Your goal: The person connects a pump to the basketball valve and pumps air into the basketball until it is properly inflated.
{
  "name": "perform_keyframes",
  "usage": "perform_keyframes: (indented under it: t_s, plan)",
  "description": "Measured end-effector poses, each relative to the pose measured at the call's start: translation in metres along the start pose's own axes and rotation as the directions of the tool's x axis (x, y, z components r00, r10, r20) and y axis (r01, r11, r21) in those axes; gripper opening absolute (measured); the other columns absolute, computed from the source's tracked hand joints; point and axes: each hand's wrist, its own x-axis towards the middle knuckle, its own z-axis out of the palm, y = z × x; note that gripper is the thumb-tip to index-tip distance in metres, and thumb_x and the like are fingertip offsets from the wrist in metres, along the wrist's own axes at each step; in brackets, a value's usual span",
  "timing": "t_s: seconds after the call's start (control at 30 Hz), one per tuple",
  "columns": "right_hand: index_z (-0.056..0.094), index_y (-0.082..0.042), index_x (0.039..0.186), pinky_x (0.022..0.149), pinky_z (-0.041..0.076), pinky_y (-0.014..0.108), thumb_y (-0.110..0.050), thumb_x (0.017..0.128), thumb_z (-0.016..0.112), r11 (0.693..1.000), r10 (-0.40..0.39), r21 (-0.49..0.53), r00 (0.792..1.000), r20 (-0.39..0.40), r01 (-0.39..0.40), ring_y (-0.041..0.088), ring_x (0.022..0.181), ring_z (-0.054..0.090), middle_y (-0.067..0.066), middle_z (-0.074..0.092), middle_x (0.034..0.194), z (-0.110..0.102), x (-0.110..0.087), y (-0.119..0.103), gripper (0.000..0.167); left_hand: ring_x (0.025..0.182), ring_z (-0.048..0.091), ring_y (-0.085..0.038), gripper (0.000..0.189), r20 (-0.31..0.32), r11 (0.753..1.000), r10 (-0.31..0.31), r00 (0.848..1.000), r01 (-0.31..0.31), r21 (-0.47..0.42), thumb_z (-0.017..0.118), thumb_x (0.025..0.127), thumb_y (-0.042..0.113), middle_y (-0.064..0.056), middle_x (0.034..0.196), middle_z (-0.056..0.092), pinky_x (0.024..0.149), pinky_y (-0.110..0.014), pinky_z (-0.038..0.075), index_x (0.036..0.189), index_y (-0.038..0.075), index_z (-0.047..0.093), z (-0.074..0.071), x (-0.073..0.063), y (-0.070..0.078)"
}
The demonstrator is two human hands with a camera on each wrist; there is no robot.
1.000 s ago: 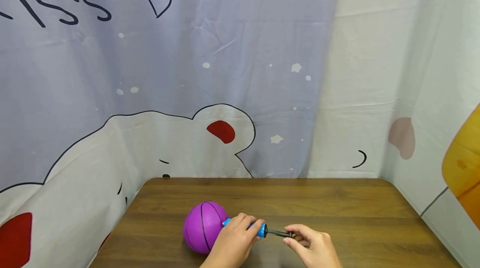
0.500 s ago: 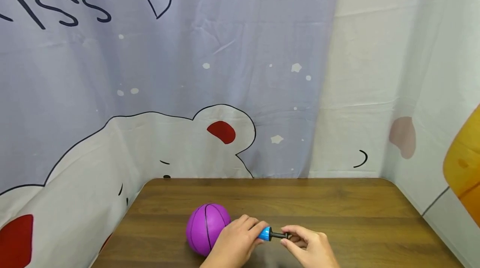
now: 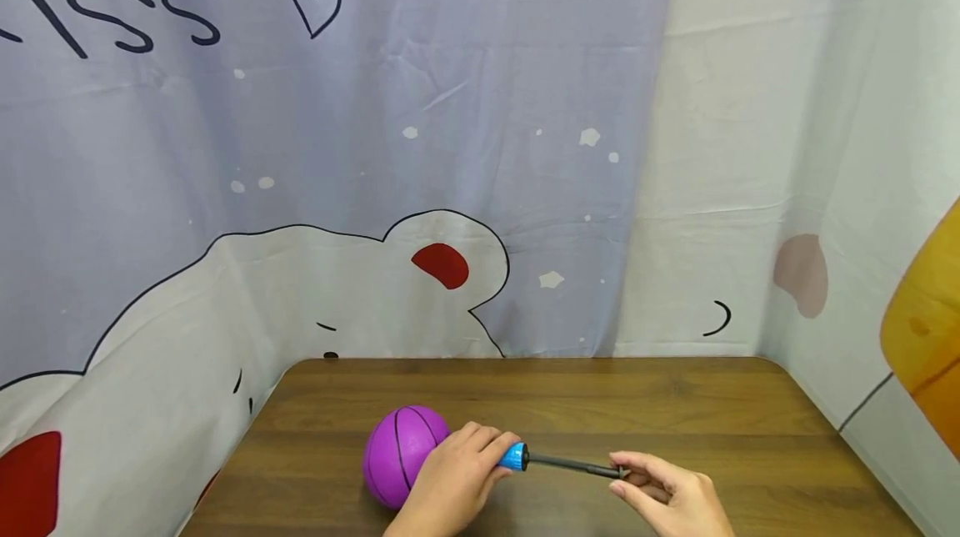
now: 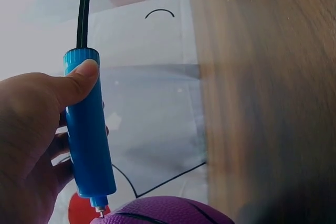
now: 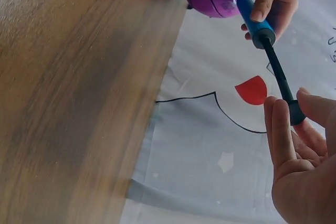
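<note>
A purple ball (image 3: 401, 454) with black seam lines sits on the table, left of both hands. My left hand (image 3: 453, 474) grips the blue barrel of a hand pump (image 4: 89, 140), thumb along its side. From the barrel's tip a thin needle enters the ball's surface, as the left wrist view shows. The pump's black rod (image 5: 278, 72) is drawn far out to the right. At its end, my right hand (image 3: 667, 491) pinches the small dark handle (image 5: 296, 113) between thumb and fingers.
The brown wooden table (image 3: 712, 412) runs back to a printed curtain (image 3: 525, 145). Cloth also hangs close along the left and right sides of the table.
The rod first slid into the barrel, then came out farther than before as my right hand moved right. The ball and left hand shifted slightly right, then back left.
</note>
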Motion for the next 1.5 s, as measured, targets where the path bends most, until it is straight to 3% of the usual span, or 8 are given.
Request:
perform_keyframes:
  t_s: [0.2, 0.4, 0.73, 0.87, 1.07, 1.27, 1.33, 1.5]
  plan:
    - [0.078, -0.011, 0.102, 0.06, 0.058, 0.019, -0.006, 0.076, 0.086, 0.998, -0.069, -0.016, 0.997, -0.039, 0.068, 0.0, 0.069, 0.069, -0.005, 0.076, 0.084, 0.009, 0.0, 0.001, 0.028, 0.097, 0.062, -0.01, 0.041, -0.008, 1.0, 0.016, 1.0, -0.016, 0.02, 0.079, 0.086, 0.03, 0.007, 0.107, 0.066, 0.086, -0.028, 0.055, 0.123, 0.019, 0.067, 0.002, -0.001, 0.005]
    - [0.078, -0.005, 0.104, 0.057, 0.057, 0.018, -0.01, 0.08, 0.084, 0.992, -0.127, 0.006, 0.991, 0.037, 0.127, -0.001, 0.067, 0.068, 0.0, 0.076, 0.081, 0.031, 0.003, 0.001, 0.025, 0.096, 0.062, -0.012, 0.04, -0.007, 0.997, 0.069, 0.998, -0.069, 0.036, 0.079, 0.085, 0.028, 0.004, 0.106, 0.066, 0.084, -0.027, 0.055, 0.121, 0.015, 0.069, 0.007, -0.001, 0.013]
    - [0.075, 0.002, 0.104, 0.058, 0.059, 0.021, -0.008, 0.082, 0.082, 0.959, -0.271, 0.108, 0.958, 0.099, 0.26, 0.001, 0.07, 0.068, 0.009, 0.076, 0.086, 0.063, 0.009, 0.001, 0.024, 0.097, 0.061, -0.009, 0.039, 0.037, 0.997, 0.072, 0.997, -0.073, 0.016, 0.078, 0.087, 0.03, 0.006, 0.105, 0.066, 0.083, -0.023, 0.055, 0.122, 0.016, 0.069, 0.01, -0.001, 0.021]
    - [0.076, -0.004, 0.104, 0.059, 0.059, 0.022, -0.01, 0.083, 0.082, 0.974, -0.208, 0.111, 0.972, 0.107, 0.196, 0.001, 0.07, 0.069, 0.006, 0.077, 0.085, 0.057, 0.008, -0.003, 0.023, 0.099, 0.062, -0.008, 0.036, 0.055, 0.999, 0.051, 0.997, -0.05, -0.022, 0.073, 0.092, 0.033, 0.008, 0.107, 0.066, 0.082, -0.024, 0.056, 0.125, 0.02, 0.066, 0.007, -0.002, 0.016]
    - [0.077, -0.008, 0.104, 0.061, 0.06, 0.022, -0.009, 0.081, 0.083, 0.999, -0.025, 0.045, 0.997, 0.068, 0.022, 0.002, 0.07, 0.069, 0.0, 0.076, 0.085, 0.03, 0.003, -0.007, 0.023, 0.098, 0.062, -0.009, 0.035, 0.041, 1.0, 0.029, 0.999, -0.028, -0.009, 0.071, 0.093, 0.034, 0.009, 0.107, 0.066, 0.081, -0.026, 0.056, 0.125, 0.022, 0.065, 0.004, -0.004, 0.01]
    - [0.078, -0.016, 0.102, 0.062, 0.059, 0.02, -0.006, 0.078, 0.084, 0.986, 0.166, -0.006, 0.986, -0.021, -0.166, 0.003, 0.068, 0.069, -0.008, 0.075, 0.081, 0.007, -0.004, -0.012, 0.026, 0.099, 0.062, -0.009, 0.037, 0.018, 1.0, 0.012, 1.0, -0.012, 0.004, 0.074, 0.09, 0.032, 0.01, 0.109, 0.065, 0.085, -0.027, 0.055, 0.125, 0.023, 0.064, 0.0, -0.003, 0.005]
    - [0.078, -0.017, 0.102, 0.062, 0.059, 0.021, -0.006, 0.078, 0.084, 0.983, 0.183, -0.011, 0.983, -0.033, -0.183, 0.004, 0.068, 0.069, -0.008, 0.075, 0.081, 0.003, -0.005, -0.013, 0.027, 0.099, 0.062, -0.009, 0.037, 0.02, 1.0, 0.007, 1.0, -0.007, -0.003, 0.073, 0.091, 0.032, 0.01, 0.109, 0.065, 0.087, -0.028, 0.055, 0.125, 0.023, 0.064, 0.0, -0.002, 0.005]
    - [0.078, -0.017, 0.099, 0.06, 0.059, 0.021, -0.004, 0.077, 0.084, 0.996, 0.076, -0.032, 0.995, -0.059, -0.078, 0.002, 0.066, 0.069, -0.009, 0.075, 0.08, 0.006, -0.005, -0.01, 0.027, 0.1, 0.062, -0.01, 0.037, 0.02, 1.0, 0.005, 1.0, -0.005, -0.003, 0.072, 0.092, 0.032, 0.008, 0.11, 0.066, 0.088, -0.029, 0.055, 0.126, 0.021, 0.064, -0.001, -0.002, 0.005]
